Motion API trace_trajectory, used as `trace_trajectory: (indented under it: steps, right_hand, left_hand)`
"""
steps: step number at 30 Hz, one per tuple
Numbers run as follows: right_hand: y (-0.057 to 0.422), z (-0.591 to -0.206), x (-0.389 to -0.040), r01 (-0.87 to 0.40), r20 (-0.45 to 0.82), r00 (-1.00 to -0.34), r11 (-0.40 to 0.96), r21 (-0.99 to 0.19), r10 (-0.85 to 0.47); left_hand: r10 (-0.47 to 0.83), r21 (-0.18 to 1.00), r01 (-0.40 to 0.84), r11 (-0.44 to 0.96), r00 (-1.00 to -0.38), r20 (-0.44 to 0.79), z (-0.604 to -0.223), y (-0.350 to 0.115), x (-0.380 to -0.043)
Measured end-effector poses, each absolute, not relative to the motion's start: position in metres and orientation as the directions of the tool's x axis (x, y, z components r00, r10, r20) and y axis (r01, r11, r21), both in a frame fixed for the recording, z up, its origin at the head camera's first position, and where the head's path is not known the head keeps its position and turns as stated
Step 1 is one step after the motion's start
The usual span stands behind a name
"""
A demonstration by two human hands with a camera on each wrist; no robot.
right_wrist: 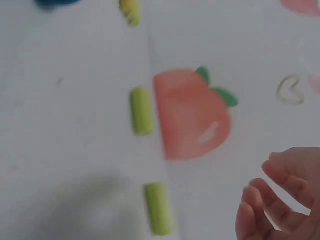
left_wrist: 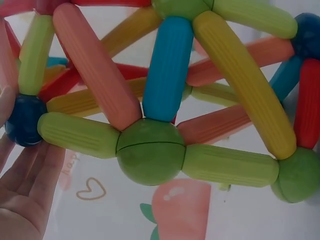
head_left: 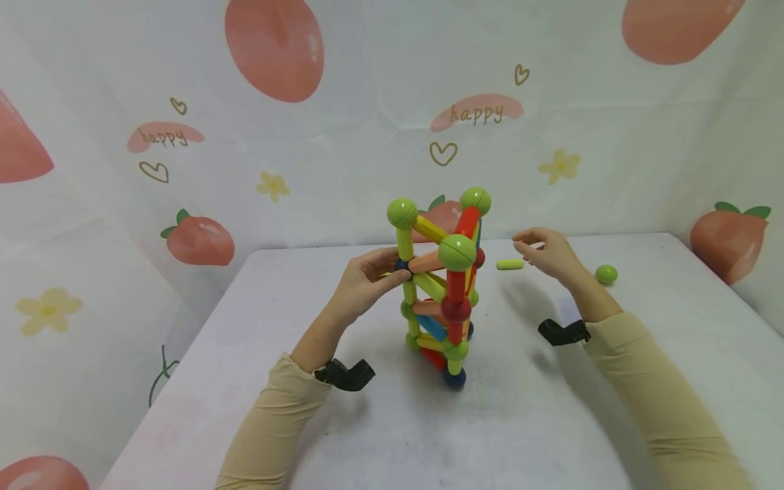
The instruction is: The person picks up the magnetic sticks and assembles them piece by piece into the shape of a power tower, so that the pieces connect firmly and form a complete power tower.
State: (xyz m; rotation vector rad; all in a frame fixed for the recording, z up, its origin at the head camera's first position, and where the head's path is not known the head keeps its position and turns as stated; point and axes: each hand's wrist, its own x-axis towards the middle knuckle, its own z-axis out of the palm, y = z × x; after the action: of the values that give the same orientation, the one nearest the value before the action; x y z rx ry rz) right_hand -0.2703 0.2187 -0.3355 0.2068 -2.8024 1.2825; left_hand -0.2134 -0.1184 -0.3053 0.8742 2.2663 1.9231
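A tall tower of magnetic building sticks and balls point(head_left: 456, 309) stands upright on the table, with green balls at its top corners. My left hand point(head_left: 367, 282) grips it from the left at a dark blue ball point(head_left: 403, 268), below the top. The left wrist view shows thumb and fingers around that same blue ball point(left_wrist: 24, 120), at the view's left edge. Right of the tower, my right hand point(head_left: 548, 253) hovers above the table with loosely bent fingers and nothing in them. Near its fingertips lies a yellow-green stick point(head_left: 510, 264); another green stick point(right_wrist: 159, 209) shows in the right wrist view.
A loose green ball point(head_left: 606, 274) lies on the white table point(head_left: 514, 422) beyond my right wrist. Along the table's back edge lie several loose sticks, one of them a yellowish stick point(right_wrist: 130, 11). A printed cloth point(head_left: 355, 150) hangs close behind.
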Motion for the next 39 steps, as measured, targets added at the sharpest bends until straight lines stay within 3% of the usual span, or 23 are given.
trace_trajectory:
  steps: [9, 15, 24, 33, 39]
  right_hand:
    - [0.228, -0.377, -0.296, 0.015, -0.114, -0.989, 0.691, -0.723, -0.098]
    - [0.229, -0.389, -0.302, 0.050, -0.139, -0.988, 0.699, -0.714, -0.072]
    - [0.227, -0.394, -0.301, 0.008, -0.075, -0.996, 0.766, -0.643, -0.053]
    - [0.217, -0.355, -0.293, -0.001, -0.055, -0.996, 0.634, -0.773, -0.069]
    - [0.203, -0.304, -0.277, -0.106, 0.091, -0.994, 0.530, -0.841, -0.056]
  left_hand:
    - [0.389, 0.943, 0.327, 0.057, -0.878, 0.280, -0.310, -0.125, -0.223]
    - [0.393, 0.944, 0.329, 0.036, -0.873, 0.290, -0.311, -0.125, -0.224]
    - [0.393, 0.948, 0.319, -0.001, -0.871, 0.294, -0.313, -0.125, -0.225]
    - [0.398, 0.946, 0.322, -0.038, -0.864, 0.310, -0.315, -0.123, -0.226]
    - [0.416, 0.944, 0.323, -0.068, -0.851, 0.321, -0.316, -0.117, -0.227]
